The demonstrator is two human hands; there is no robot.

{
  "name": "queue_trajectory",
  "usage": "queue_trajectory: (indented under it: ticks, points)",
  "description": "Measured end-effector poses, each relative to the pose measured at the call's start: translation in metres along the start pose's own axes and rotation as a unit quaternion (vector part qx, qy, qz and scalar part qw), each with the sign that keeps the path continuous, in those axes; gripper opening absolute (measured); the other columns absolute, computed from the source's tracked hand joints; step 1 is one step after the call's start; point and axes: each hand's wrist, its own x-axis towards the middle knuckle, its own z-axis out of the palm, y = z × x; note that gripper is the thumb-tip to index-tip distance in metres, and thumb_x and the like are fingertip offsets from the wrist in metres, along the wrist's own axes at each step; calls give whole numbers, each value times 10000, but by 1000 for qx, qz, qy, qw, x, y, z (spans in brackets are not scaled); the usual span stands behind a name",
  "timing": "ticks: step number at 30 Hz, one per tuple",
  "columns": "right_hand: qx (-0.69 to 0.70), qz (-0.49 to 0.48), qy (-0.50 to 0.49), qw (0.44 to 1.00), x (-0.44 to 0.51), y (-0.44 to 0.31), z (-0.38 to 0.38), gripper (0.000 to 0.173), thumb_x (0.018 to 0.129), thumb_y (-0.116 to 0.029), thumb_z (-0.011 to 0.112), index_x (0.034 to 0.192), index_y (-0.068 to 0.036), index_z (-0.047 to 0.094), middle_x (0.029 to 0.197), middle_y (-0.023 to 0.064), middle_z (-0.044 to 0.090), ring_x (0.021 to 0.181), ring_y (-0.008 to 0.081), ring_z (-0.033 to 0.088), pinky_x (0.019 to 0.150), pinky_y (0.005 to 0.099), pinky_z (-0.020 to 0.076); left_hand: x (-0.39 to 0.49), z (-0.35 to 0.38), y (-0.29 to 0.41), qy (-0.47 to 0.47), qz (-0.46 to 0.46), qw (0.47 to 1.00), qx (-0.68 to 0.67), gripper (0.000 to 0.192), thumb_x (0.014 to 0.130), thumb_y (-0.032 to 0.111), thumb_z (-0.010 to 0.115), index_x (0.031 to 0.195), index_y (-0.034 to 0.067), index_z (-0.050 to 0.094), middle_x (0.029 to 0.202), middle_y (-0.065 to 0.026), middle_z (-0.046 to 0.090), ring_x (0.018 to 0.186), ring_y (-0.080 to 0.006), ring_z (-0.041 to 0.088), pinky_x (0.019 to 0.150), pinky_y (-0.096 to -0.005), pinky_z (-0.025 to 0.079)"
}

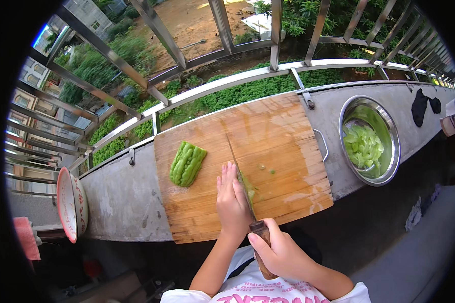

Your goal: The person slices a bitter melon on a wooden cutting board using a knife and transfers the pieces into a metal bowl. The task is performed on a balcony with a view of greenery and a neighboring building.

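My right hand (278, 248) grips the wooden handle of a kitchen knife (232, 149), whose blade stands on edge and points away from me. Flat along the blade's left side lies my left hand (231, 200), fingers extended. Some pale green slices (249, 187) show at the blade's right side, partly hidden by it. Beneath everything is a wooden cutting board (197, 223), wet in patches. A chunk of bitter melon (187, 163) rests on the board to the left, apart from my hands. Small green bits (272, 171) lie to the right of the knife.
A steel bowl (392, 163) with pale green slices stands on the concrete ledge (117, 200), right of the board. An enamel basin (81, 204) leans at the far left. Metal railings (250, 77) run behind. Black cloth (419, 108) lies at the far right.
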Motion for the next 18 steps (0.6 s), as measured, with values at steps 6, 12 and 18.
queue_trajectory:
  ticks: [6, 12, 18]
  points:
    - [19, 83, -55, 995, 12, -16, -7, 390, 919, -280, 454, 1046, 79, 366, 575, 129, 548, 532, 216, 575, 512, 316, 440, 0, 1, -3, 0, -4, 1000, -8, 383, 943, 133, 275, 1208, -61, 473, 1250, -213, 476, 1222, -349, 393, 1026, -431, 276]
    - [-8, -9, 14, 1000, 6, 3, 2, 368, 913, -286, 461, 988, 64, 374, 545, 133, 543, 494, 229, 567, 481, 331, 434, 1, 0, 2, -7, -3, 1000, -10, 387, 942, 136, 272, 1214, -57, 469, 1259, -213, 468, 1227, -342, 388, 1028, -431, 272]
    - [-10, 17, -2, 1000, 5, -4, 0, 368, 916, -289, 455, 993, 59, 365, 599, 169, 561, 542, 269, 586, 515, 359, 445, 1, -2, 1, -9, -9, 1000, -10, 393, 941, 138, 267, 1218, -57, 466, 1263, -215, 463, 1233, -340, 382, 1030, -428, 267]
